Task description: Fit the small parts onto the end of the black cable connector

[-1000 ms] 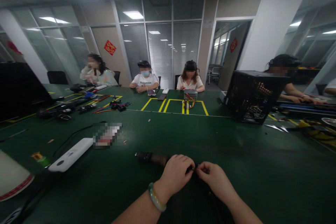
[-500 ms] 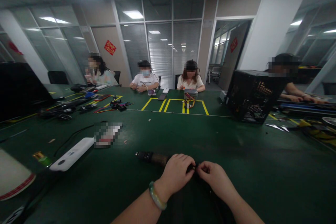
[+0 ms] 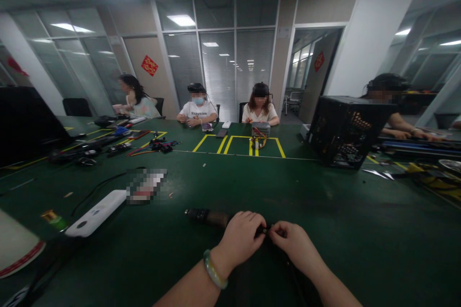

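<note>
The left hand [image 3: 242, 237] appears to have its fingers clamped on a dark tool [image 3: 209, 217] at the near side of the bench [image 3: 367, 216], hiding its right end. The right hand [image 3: 295, 245], just beside, pinches thumb and forefinger together; anything between those 2 is too small to make out.

– Looking left of the hands [image 3: 243, 240]?
– See a device [image 3: 95, 213] on the counter [image 3: 216, 180], with a cup [image 3: 18, 240] nearer and farther left.
– And beyond?
– Find a power supply [image 3: 261, 129] across the counter, with a computer case [image 3: 342, 129] to its right.
</note>
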The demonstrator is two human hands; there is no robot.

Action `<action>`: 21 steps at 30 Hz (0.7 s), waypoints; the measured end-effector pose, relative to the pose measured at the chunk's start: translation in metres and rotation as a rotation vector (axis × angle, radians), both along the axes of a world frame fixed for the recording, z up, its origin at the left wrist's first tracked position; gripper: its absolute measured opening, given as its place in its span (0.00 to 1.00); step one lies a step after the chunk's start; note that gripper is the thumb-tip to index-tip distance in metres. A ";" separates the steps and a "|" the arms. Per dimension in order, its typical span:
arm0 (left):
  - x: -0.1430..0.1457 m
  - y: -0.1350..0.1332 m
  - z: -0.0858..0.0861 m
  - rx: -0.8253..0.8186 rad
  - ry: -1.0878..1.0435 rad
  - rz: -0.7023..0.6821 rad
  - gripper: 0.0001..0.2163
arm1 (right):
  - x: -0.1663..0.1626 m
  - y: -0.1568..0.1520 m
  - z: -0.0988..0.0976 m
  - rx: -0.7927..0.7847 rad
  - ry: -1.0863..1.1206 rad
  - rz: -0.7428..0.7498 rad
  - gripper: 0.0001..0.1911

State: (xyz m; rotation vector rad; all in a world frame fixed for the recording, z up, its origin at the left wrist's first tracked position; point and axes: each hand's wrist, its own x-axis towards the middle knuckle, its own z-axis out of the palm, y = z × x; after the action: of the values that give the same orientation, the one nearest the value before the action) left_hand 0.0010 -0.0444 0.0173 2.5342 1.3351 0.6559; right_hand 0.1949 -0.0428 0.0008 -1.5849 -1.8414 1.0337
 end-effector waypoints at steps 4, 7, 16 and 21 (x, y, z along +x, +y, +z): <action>0.000 0.000 0.002 0.000 0.010 -0.033 0.06 | -0.001 0.000 0.002 0.020 0.003 0.001 0.10; -0.001 0.000 0.004 0.001 0.019 -0.045 0.06 | -0.001 0.000 0.002 0.027 0.000 -0.002 0.10; 0.000 0.000 0.000 -0.009 -0.009 -0.004 0.07 | -0.002 0.000 0.000 0.015 0.020 -0.003 0.09; 0.000 0.000 0.001 -0.008 0.006 -0.018 0.05 | -0.001 0.000 0.001 -0.004 0.016 0.008 0.10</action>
State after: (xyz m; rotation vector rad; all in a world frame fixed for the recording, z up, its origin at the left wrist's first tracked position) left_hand 0.0013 -0.0440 0.0182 2.5411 1.3127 0.6388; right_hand 0.1940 -0.0432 0.0014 -1.5685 -1.8377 1.0505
